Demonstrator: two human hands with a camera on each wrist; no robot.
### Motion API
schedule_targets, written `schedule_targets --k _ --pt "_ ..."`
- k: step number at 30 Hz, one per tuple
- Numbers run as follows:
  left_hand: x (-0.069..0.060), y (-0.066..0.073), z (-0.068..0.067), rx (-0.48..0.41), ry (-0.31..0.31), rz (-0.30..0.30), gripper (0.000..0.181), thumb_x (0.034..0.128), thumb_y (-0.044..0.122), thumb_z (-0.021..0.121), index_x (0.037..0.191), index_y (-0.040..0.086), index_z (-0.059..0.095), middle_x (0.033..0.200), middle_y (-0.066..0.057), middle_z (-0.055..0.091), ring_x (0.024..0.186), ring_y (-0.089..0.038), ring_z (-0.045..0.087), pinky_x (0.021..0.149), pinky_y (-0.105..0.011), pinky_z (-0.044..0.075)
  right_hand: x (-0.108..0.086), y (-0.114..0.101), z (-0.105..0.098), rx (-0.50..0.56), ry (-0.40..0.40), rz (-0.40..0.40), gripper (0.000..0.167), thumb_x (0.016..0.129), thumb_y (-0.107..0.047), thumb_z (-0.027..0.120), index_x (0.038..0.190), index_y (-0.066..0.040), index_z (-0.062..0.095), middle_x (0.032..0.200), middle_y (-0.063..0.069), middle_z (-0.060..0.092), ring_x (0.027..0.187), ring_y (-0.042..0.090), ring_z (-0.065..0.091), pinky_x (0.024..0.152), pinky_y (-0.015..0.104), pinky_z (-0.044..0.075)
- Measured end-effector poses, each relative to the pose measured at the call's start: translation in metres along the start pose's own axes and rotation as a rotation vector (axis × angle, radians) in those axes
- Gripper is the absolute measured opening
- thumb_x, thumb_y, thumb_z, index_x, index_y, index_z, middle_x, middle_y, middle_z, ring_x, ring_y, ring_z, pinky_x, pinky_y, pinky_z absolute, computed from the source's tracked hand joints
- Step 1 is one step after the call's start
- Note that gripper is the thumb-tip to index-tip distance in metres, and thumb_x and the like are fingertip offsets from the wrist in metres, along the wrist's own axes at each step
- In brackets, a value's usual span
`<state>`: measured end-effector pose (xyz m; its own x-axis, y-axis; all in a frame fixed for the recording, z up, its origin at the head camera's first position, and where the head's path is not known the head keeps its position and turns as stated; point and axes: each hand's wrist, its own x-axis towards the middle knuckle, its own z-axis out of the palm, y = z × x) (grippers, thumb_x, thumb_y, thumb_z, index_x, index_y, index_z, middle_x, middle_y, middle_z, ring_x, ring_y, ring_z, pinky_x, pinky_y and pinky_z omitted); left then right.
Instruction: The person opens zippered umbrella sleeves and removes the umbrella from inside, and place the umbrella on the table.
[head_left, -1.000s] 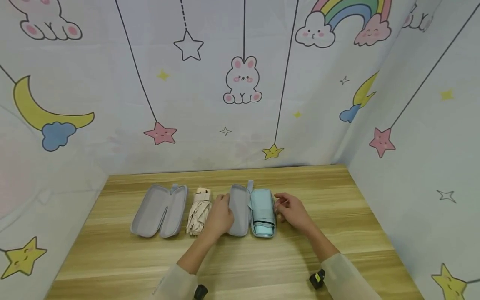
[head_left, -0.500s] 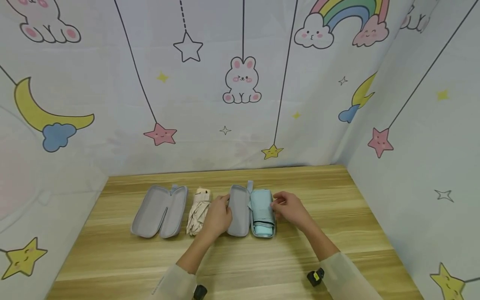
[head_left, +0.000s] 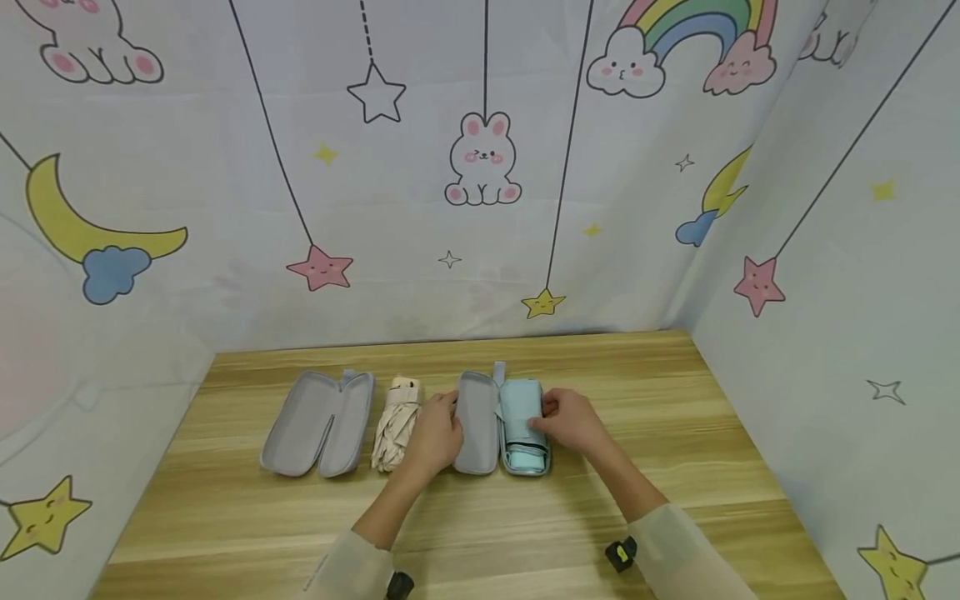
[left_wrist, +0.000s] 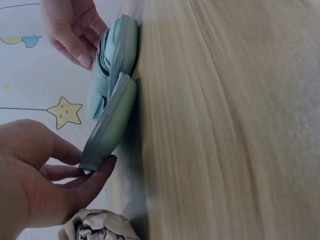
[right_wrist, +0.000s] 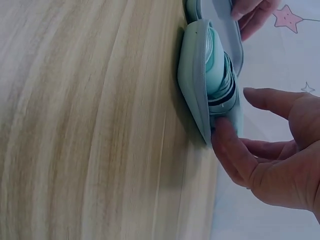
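A zip case [head_left: 477, 423] lies spread on the table, its grey-lined lid half on the left. In its right half sits a folded mint umbrella [head_left: 522, 412], wrapped with its own cloth and a dark-edged band. My left hand [head_left: 437, 430] pinches the lid's outer edge, thumb on one side and fingers beneath, as the left wrist view shows. At the opposite side, my right hand [head_left: 572, 422] has its fingers tucked at the case's rim against the umbrella, the thumb over the umbrella's top. Close by my left hand lies a beige folded umbrella [head_left: 397, 425] with loose pleats.
Another grey case [head_left: 300, 425] lies spread on the left, with nothing in its halves. All stand on a wood-grain table [head_left: 480, 533] before a cartoon-printed cloth backdrop [head_left: 405, 208]. A black wrist camera [head_left: 621, 552] sits by the right sleeve.
My right hand has moved left from beside the case onto the mint umbrella's right side, the thumb now over it. My left hand stays at the lid edge.
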<state>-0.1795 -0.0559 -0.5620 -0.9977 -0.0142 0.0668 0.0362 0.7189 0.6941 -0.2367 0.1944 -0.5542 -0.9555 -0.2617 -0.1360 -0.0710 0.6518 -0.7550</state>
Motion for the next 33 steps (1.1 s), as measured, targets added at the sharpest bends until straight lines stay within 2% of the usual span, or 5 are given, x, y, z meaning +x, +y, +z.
schedule_targets --k 4,13,18,22,33 --pt "0.000 -0.001 0.002 0.012 -0.003 -0.002 0.046 0.1015 -0.005 0.053 0.147 -0.010 0.054 0.142 -0.029 0.058 0.132 -0.047 0.056 0.107 -0.057 0.050 -0.001 -0.002 0.003 -0.088 0.008 -0.018 0.043 0.088 -0.018 0.086 0.118 0.006 0.068 0.100 0.009 0.071 0.092 0.023 0.066 0.080 0.041 0.057" --pt "0.000 -0.002 0.003 0.008 -0.008 -0.015 0.045 0.1032 -0.002 0.054 0.148 -0.009 0.054 0.141 -0.028 0.059 0.130 -0.045 0.058 0.105 -0.056 0.051 -0.004 -0.007 0.009 -0.151 0.009 -0.066 0.027 0.088 -0.017 0.085 0.093 -0.002 0.064 0.078 0.005 0.059 0.070 0.019 0.052 0.062 0.034 0.043" --pt "0.000 -0.003 0.002 -0.011 -0.012 -0.021 0.046 0.1037 -0.002 0.054 0.149 -0.009 0.053 0.142 -0.029 0.058 0.130 -0.045 0.058 0.103 -0.056 0.052 -0.006 -0.009 0.013 -0.167 0.025 -0.082 0.032 0.087 -0.021 0.087 0.101 0.000 0.066 0.084 0.006 0.065 0.075 0.020 0.058 0.066 0.037 0.050" --pt "-0.001 -0.003 0.002 -0.015 -0.010 -0.016 0.045 0.1035 -0.002 0.054 0.148 -0.010 0.053 0.141 -0.030 0.058 0.128 -0.046 0.059 0.102 -0.055 0.053 -0.007 -0.010 0.017 -0.165 0.038 -0.074 0.046 0.088 -0.023 0.087 0.119 0.005 0.066 0.102 0.013 0.073 0.089 0.025 0.068 0.076 0.043 0.058" --pt "-0.003 -0.001 0.003 -0.004 -0.018 -0.020 0.045 0.1023 -0.004 0.054 0.147 -0.011 0.054 0.142 -0.031 0.058 0.131 -0.047 0.057 0.104 -0.057 0.051 -0.010 -0.010 0.026 -0.092 0.087 -0.024 0.062 0.087 -0.022 0.088 0.135 0.007 0.062 0.122 0.018 0.071 0.107 0.031 0.068 0.089 0.049 0.057"
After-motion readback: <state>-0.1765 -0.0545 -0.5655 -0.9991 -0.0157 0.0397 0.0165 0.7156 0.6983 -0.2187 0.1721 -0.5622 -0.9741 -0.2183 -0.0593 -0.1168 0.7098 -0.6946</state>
